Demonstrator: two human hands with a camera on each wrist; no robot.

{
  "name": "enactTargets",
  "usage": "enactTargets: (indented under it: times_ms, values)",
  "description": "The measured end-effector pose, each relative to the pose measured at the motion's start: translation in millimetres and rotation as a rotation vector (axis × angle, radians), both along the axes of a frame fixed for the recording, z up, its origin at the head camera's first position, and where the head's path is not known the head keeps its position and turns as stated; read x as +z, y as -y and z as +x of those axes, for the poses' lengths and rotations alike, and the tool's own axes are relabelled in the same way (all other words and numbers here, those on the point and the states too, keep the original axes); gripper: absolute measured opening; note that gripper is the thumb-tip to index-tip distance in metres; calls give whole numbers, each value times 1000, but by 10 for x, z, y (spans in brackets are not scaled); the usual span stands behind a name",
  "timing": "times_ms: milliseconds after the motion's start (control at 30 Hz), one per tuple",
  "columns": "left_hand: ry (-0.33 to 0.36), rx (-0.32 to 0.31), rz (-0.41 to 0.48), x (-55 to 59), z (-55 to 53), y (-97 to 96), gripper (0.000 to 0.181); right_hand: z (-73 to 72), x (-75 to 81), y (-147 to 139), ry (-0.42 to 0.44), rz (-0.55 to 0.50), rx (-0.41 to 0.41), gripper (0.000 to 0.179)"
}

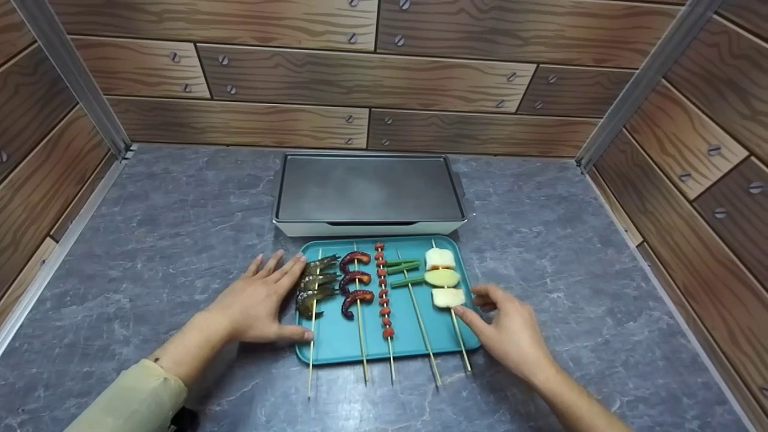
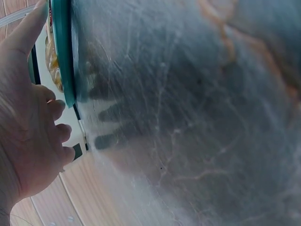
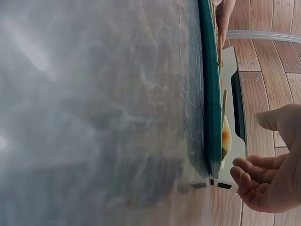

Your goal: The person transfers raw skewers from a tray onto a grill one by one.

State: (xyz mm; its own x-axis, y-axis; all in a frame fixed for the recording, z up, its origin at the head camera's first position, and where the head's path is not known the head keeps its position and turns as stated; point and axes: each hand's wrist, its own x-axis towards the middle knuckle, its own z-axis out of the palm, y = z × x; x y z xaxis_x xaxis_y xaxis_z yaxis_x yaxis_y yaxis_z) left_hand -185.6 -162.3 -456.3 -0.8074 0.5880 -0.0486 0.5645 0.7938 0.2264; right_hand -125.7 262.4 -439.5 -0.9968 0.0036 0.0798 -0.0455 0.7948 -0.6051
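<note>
A teal tray [image 1: 414,342] holds several skewers side by side, stick ends jutting over its front edge. From left they carry shrimp [image 1: 317,281], purple-red tentacle pieces [image 1: 356,278], small red pieces [image 1: 383,282], green stalk pieces [image 1: 405,266], then white blocks with a yellow slice [image 1: 441,278]. My left hand [image 1: 255,303] lies at the tray's left edge, fingers spread beside the shrimp and thumb by that skewer's stick. Over the tray's right edge hovers my right hand [image 1: 510,336], fingers loosely bent and holding nothing; the right wrist view shows it [image 3: 270,172] apart from the tray.
Directly behind the tray stands a flat electric griddle [image 1: 366,189] with a dark plate and pale base. Wood-patterned walls [image 1: 360,75] with metal corner posts [image 1: 651,78] enclose the grey marbled table [image 1: 552,240] at the back and both sides.
</note>
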Motion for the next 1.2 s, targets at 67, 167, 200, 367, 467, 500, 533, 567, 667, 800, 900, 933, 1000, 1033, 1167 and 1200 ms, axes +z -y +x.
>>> enactTargets:
  times_ms: [67,167,200,367,467,500,533,567,667,800,900,933,1000,1033,1167,1200]
  values:
    - [1,-2,-4,-6,-8,-8,131,6,-8,-5,16,-31,-13,44]
    - [3,-5,-4,-11,-21,-25,132,11,-25,-4,37,-78,-41,35]
    - [4,-6,-4,-11,-23,-29,132,14,-34,-3,39,-91,-50,33]
    - [5,-6,-3,-14,-19,-28,133,54,-78,11,45,-116,-92,25]
    - [7,-3,-2,-22,-12,-20,133,81,-99,25,49,-117,-98,24]
    - [7,-4,0,-23,-9,-18,133,89,-103,31,53,-114,-98,25]
    - [7,-3,-3,-26,-5,-17,133,93,-108,36,57,-112,-97,26]
    - [5,-3,0,-28,-4,-16,133,97,-113,41,59,-110,-96,27]
    - [1,-5,9,-28,5,-10,133,102,-122,54,69,-107,-96,28]
    - [-4,-1,15,-27,16,6,132,96,-140,68,77,-119,-90,27]
    - [-6,2,19,-25,23,20,132,94,-150,77,79,-127,-79,28]
    - [-5,2,21,-24,25,24,131,94,-151,79,79,-131,-76,28]
    - [-4,3,24,-19,27,29,131,94,-152,82,79,-136,-72,28]
    - [-6,2,24,-17,28,30,131,94,-151,82,82,-136,-73,28]
    - [-7,0,22,-10,24,28,131,78,-141,70,127,-136,-91,24]
    - [-6,0,21,-9,23,26,131,72,-137,66,146,-136,-98,23]
